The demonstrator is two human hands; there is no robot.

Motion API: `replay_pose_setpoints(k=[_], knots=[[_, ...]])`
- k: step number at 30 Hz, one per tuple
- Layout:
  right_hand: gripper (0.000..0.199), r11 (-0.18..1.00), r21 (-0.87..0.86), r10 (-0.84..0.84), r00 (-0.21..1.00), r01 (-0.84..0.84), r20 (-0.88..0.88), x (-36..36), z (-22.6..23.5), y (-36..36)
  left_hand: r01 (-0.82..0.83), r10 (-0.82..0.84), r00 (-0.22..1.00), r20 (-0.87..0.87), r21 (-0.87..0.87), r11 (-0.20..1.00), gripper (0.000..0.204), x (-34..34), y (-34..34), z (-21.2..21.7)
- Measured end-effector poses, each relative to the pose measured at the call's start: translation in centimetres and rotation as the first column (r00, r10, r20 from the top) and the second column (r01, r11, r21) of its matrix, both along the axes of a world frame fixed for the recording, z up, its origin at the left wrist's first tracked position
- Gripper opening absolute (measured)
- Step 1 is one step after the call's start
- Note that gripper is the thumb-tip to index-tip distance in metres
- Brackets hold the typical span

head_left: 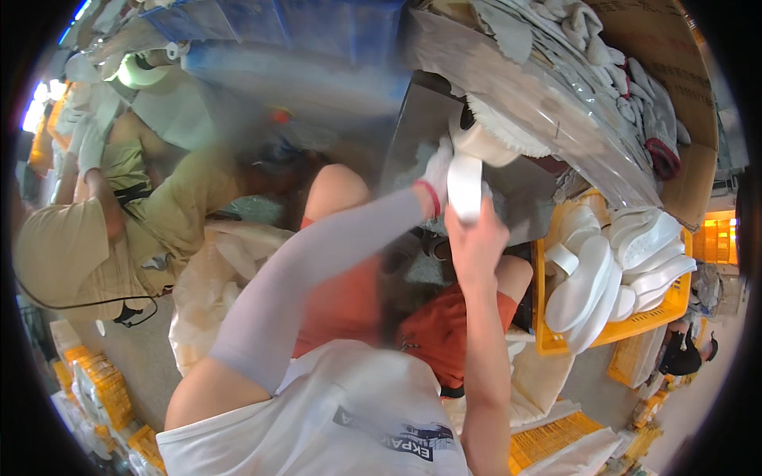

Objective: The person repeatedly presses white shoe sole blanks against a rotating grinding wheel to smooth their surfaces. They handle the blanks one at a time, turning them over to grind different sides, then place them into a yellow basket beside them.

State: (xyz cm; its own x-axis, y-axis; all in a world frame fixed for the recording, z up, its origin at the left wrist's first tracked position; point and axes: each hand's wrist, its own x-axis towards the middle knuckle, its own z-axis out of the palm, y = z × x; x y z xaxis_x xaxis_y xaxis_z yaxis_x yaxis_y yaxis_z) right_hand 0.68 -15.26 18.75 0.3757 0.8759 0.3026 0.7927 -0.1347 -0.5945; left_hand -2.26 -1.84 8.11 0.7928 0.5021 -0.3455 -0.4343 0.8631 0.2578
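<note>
A white shoe sole (464, 190) is held out in front of me, its far end close to a round white wheel (481, 146) with a frayed, fluffy edge. Whether the two touch, I cannot tell. My right hand (478, 242), bare, is closed around the sole's near end. Along the sole's left side is my left hand (436, 176), in a white glove with a red cuff; its fingers close on the sole, partly hidden behind it. To the right, a yellow crate (583, 341) holds several more white soles (583, 289).
A dark metal panel (520, 190) stands beside the wheel. Clear plastic sheeting (548, 111) and used gloves (655, 103) lie by a cardboard box (690, 170). Beyond is a blue bin (317, 24). At left sits a co-worker in khaki (190, 190). Yellow crates (99, 385) stand lower left.
</note>
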Motion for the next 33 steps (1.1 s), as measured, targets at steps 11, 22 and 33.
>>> replay_pose_setpoints(k=[11,22,33], knots=[[0.044,0.974,0.183,0.066,0.937,-0.136,0.343,-1.7,1.6,-5.3,0.092,0.014,0.933,0.361,-0.274,0.957,0.057,-0.1,-5.9,3.0],[0.034,0.99,-0.014,-0.131,0.962,0.138,0.241,6.8,-8.0,4.5,-0.392,0.424,0.853,-0.304,0.164,0.905,0.058,5.9,-0.1,-4.4],[0.029,0.966,-0.252,-0.029,0.995,0.052,0.092,1.3,-1.7,1.8,-0.292,0.303,0.883,-0.358,0.087,0.953,0.045,6.2,3.3,-5.3]])
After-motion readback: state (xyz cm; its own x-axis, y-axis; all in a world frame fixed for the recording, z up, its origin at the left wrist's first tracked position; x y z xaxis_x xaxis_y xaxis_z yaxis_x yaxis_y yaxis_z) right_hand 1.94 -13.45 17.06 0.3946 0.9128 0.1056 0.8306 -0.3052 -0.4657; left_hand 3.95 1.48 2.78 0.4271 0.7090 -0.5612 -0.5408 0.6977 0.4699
